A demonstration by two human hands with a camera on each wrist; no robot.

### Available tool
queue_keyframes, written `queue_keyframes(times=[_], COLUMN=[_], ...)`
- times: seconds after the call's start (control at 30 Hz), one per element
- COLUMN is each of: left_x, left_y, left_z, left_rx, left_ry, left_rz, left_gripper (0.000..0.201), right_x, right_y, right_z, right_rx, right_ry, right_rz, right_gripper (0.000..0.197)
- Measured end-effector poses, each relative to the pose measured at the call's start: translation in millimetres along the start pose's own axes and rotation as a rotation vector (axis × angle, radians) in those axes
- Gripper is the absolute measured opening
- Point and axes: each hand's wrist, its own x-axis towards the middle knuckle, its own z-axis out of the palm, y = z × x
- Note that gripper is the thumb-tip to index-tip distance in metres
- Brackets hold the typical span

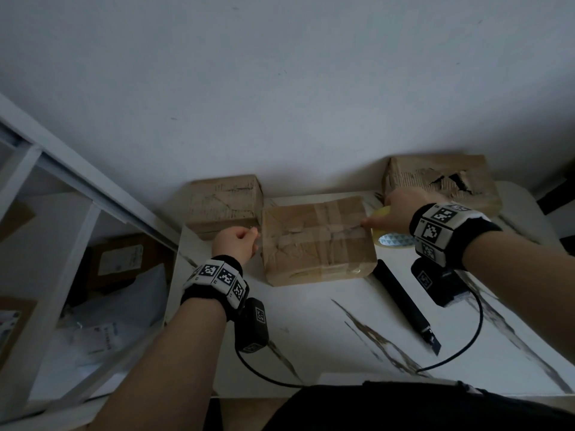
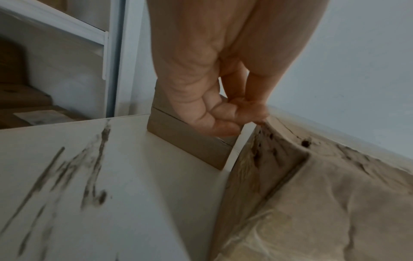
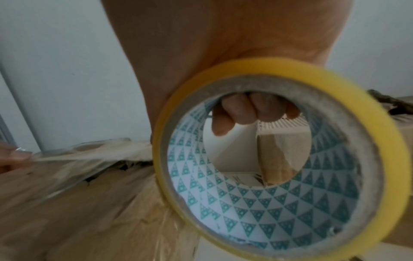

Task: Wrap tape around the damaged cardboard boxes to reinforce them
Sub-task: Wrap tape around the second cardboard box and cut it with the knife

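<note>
A crumpled, taped cardboard box (image 1: 314,244) lies mid-table. My right hand (image 1: 392,210) grips a yellow-edged roll of clear tape (image 1: 392,239) at the box's right edge. In the right wrist view its fingers (image 3: 234,113) hook through the tape roll's (image 3: 223,75) patterned core. A clear strip (image 3: 89,156) runs from the roll leftward over the box top (image 3: 67,203). My left hand (image 1: 241,239) pinches the strip's free end at the box's left edge, fingertips (image 2: 248,109) pressed together above the box corner (image 2: 290,155).
A second box (image 1: 225,202) stands against the wall at the back left, and a torn one (image 1: 441,181) at the back right. A black utility knife (image 1: 404,303) lies on the white marbled table (image 1: 326,337). White shelving with parcels (image 1: 77,275) stands left of the table.
</note>
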Motion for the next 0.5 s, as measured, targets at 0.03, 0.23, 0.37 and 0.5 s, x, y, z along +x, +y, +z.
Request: queue_keyframes(times=[0.03,0.23,0.37,0.5], left_x=[1.3,2.1,3.0,3.9], left_y=[-0.2,0.6,1.0,-3.6], left_z=[1.4,13.5,11.1,5.6], left_rx=[-0.024,-0.109,-0.122,-0.103], left_ry=[-0.008,-0.106,-0.12,-0.111], left_rz=[-0.011,-0.035,-0.01,0.019], left_gripper=[0.03,0.025,0.025,0.028], right_x=[0.6,-0.3,-3.5,-4.4], right_y=[1.2,13.5,12.0,5.6], right_z=[-0.9,-9.4,-11.1,-10.5], right_rx=[-0.003,-0.053,-0.056,-0.062], right_ry=[-0.002,-0.008,-0.015,-0.029], right_rz=[0.002,0.02,0.027,0.028], right_gripper=[0.064,0.059,0.058,0.06])
